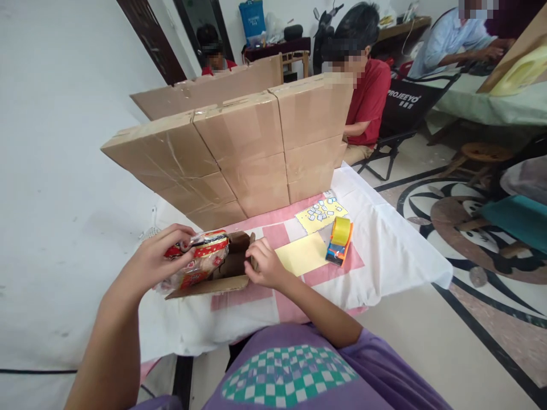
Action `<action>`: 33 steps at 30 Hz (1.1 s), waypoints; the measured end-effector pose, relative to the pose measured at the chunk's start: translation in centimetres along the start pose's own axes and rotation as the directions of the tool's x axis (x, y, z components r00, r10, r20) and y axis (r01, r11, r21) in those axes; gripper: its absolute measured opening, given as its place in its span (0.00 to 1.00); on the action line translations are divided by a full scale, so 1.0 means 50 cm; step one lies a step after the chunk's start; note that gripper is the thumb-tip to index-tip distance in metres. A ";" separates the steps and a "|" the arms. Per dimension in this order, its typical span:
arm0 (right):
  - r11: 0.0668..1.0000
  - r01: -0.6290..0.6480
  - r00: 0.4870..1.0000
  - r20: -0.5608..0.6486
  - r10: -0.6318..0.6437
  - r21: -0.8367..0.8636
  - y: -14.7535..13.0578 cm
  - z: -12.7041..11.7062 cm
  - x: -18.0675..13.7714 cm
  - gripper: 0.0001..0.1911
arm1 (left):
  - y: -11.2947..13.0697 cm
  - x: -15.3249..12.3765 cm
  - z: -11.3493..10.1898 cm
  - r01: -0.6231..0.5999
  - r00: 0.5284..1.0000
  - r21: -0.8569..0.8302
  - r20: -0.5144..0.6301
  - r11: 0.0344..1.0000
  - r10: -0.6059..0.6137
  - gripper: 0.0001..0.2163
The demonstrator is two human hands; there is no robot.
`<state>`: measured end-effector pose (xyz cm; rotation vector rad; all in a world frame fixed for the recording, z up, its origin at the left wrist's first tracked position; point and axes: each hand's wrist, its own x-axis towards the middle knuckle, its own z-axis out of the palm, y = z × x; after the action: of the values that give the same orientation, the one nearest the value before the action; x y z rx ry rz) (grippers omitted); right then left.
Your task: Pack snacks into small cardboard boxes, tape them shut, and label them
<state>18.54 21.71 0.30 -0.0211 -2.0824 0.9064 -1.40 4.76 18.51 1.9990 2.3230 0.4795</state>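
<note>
My left hand [160,256] grips a clear snack packet [200,263] with a red printed band, holding it over the left end of a small open cardboard box [233,272]. My right hand [265,265] pinches the box's right flap at its edge. The box lies on a table covered with a white and pink cloth [384,250]. Part of the packet's lower end sits inside the box, hidden by its front wall.
A tape dispenser [339,241] with a yellow roll stands right of two yellow sheets [302,255], one carrying several small stickers [320,212]. A wall of taped cardboard cartons [248,148] blocks the table's far side. Other people sit beyond it.
</note>
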 end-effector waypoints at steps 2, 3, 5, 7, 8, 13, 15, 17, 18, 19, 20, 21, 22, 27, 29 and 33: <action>0.990 -0.109 0.986 -0.116 0.119 0.085 0.006 0.006 -0.017 0.09 | 0.004 0.002 0.005 -0.023 0.998 -0.023 0.051 0.999 0.024 0.09; 0.982 -0.141 0.975 -0.152 0.160 0.129 0.008 0.011 -0.024 0.09 | 0.008 0.007 0.010 -0.034 0.995 -0.038 0.090 0.999 0.037 0.09; 0.969 -0.161 0.962 -0.189 0.197 0.187 0.010 0.020 -0.036 0.10 | 0.022 0.025 0.030 -0.046 0.983 -0.056 0.177 0.997 0.055 0.10; 0.968 -0.155 0.961 -0.198 0.195 0.199 0.007 0.028 -0.043 0.11 | 0.040 0.050 0.064 -0.050 0.963 -0.036 0.263 0.998 0.058 0.09; 0.969 -0.152 0.961 -0.198 0.191 0.195 0.006 0.031 -0.044 0.11 | 0.050 0.063 0.084 -0.056 0.951 -0.013 0.304 0.998 0.057 0.08; 0.973 -0.143 0.958 -0.223 0.182 0.179 0.002 0.028 -0.044 0.09 | 0.081 0.103 0.185 -0.054 0.916 -0.027 0.396 0.998 0.060 0.19; 0.972 -0.144 0.951 -0.247 0.187 0.184 0.004 0.022 -0.046 0.10 | 0.077 0.102 0.197 -0.057 0.926 -0.124 0.365 0.991 0.099 0.26; 0.973 -0.138 0.946 -0.266 0.185 0.187 0.007 0.017 -0.051 0.11 | 0.060 0.091 0.188 -0.067 0.953 -0.170 0.281 0.983 0.114 0.28; 0.973 -0.134 0.943 -0.277 0.183 0.187 0.009 0.017 -0.054 0.12 | 0.049 0.084 0.179 -0.062 0.969 -0.158 0.227 0.985 0.097 0.26; 0.974 -0.135 0.939 -0.290 0.185 0.183 0.011 0.018 -0.056 0.14 | 0.036 0.075 0.171 -0.048 0.981 -0.135 0.179 0.990 0.073 0.23; 0.974 -0.144 0.934 -0.302 0.193 0.177 0.013 0.020 -0.058 0.15 | 0.022 0.067 0.166 -0.037 0.987 -0.112 0.152 0.993 0.054 0.21; 0.973 -0.161 0.929 -0.308 0.206 0.167 0.014 0.024 -0.058 0.17 | 0.010 0.059 0.167 -0.036 0.987 -0.097 0.153 0.995 0.051 0.19; 0.972 -0.180 0.926 -0.307 0.220 0.154 0.016 0.028 -0.058 0.18 | 0.000 0.053 0.173 -0.043 0.982 -0.095 0.180 0.995 0.060 0.19; 0.973 -0.197 0.914 -0.338 0.226 0.119 0.016 0.042 -0.049 0.29 | -0.019 0.054 0.254 -0.065 0.933 -0.130 0.344 0.989 0.107 0.22; 0.978 -0.157 0.931 -0.311 0.193 0.139 0.015 0.034 -0.045 0.33 | -0.018 0.059 0.265 -0.051 0.929 -0.142 0.356 0.989 0.099 0.23; 0.995 -0.064 0.998 0.012 0.064 0.072 0.017 0.010 -0.043 0.24 | -0.038 0.038 0.221 -0.005 0.969 -0.197 0.242 0.980 0.054 0.21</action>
<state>19.33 21.35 -1.90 -0.0459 -2.0664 1.0217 -1.02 8.63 7.85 1.8849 2.0193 0.4146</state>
